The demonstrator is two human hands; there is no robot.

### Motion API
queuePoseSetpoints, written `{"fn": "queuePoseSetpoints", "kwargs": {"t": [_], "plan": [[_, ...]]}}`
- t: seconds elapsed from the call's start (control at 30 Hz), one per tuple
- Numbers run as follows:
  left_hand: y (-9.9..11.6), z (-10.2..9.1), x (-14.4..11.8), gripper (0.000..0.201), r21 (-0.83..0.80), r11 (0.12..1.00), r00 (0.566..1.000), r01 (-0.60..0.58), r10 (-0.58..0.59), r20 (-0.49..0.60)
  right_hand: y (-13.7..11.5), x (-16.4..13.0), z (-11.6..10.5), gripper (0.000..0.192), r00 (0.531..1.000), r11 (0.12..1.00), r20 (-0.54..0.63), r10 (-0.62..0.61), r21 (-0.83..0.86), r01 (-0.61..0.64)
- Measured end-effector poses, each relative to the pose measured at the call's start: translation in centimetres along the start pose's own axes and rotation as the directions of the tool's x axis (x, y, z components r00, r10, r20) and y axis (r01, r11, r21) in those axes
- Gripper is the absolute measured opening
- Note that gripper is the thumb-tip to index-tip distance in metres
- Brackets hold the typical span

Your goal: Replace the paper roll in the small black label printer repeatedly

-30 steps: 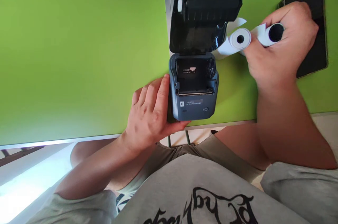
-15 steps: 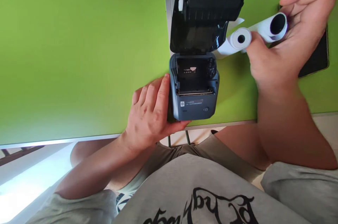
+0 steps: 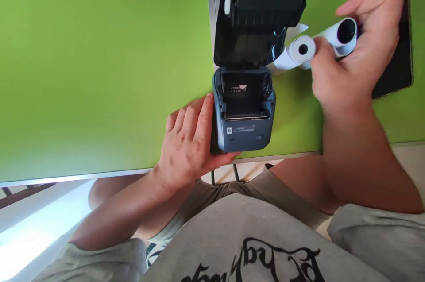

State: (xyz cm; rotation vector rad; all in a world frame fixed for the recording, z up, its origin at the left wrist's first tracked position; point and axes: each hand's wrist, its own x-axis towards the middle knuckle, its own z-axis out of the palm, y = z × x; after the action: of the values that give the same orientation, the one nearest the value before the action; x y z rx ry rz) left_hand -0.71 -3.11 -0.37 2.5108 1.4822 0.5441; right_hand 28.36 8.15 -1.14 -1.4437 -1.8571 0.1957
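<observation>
A dark grey label printer [image 3: 245, 136] stands on the green table with its black lid [image 3: 255, 25] swung up. Its paper bay is bare of any roll, and a small printed label shows inside. My left hand [image 3: 189, 140] grips the printer's left side, thumb along the front edge. To the right lie two white paper rolls: one with a small dark core [image 3: 295, 55], another with a wide dark core [image 3: 332, 35]. Around the wide-cored roll, my right hand [image 3: 361, 56] is spread, index finger stretched out. Its thumb meets the end of the small-cored roll; the other fingers are partly hidden.
A dark flat tablet-like object [image 3: 396, 65] lies under and behind my right hand. A grey metal strip [image 3: 212, 3] divides the table [image 3: 99, 74]. Its near edge runs just in front of my lap. A loose paper end [image 3: 297, 30] sticks out beside the lid.
My right hand has shifted left and its index finger reaches farther over the rolls. The wide-cored roll has moved slightly left. The printer and my left hand stay in place.
</observation>
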Motion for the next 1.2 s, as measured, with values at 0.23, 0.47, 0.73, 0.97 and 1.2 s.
{"fn": "queuePoseSetpoints", "kwargs": {"t": [0.23, 0.47, 0.73, 0.97, 1.2], "plan": [[-0.1, 0.0, 0.0, 0.107, -0.009, 1.0, 1.0, 0.004, -0.004, 0.007, -0.9, 0.2, 0.1, 0.043, 0.99, 0.984, -0.087, 0.114, 0.144, -0.1], [-0.1, 0.1, -0.1, 0.104, -0.003, 1.0, 1.0, 0.013, -0.013, 0.011, -1.2, 0.3, 0.1, 0.042, 0.996, 0.974, -0.085, 0.033, 0.227, -0.013], [-0.1, 0.1, -0.1, 0.105, -0.019, 1.0, 1.0, 0.021, -0.02, 0.015, -0.2, -0.2, -0.6, 0.046, 0.997, 0.993, -0.02, -0.073, 0.092, 0.074], [0.0, 0.1, -0.2, 0.105, -0.024, 0.999, 1.0, 0.029, -0.028, 0.011, -1.3, 0.1, -0.3, 0.028, 0.996, 0.986, -0.065, -0.055, 0.155, 0.065], [-0.1, 0.0, -0.1, 0.104, 0.004, 1.0, 1.0, 0.018, -0.018, 0.018, 0.4, -0.2, -0.5, 0.017, 0.995, 0.996, -0.048, -0.087, -0.01, 0.086]]}}
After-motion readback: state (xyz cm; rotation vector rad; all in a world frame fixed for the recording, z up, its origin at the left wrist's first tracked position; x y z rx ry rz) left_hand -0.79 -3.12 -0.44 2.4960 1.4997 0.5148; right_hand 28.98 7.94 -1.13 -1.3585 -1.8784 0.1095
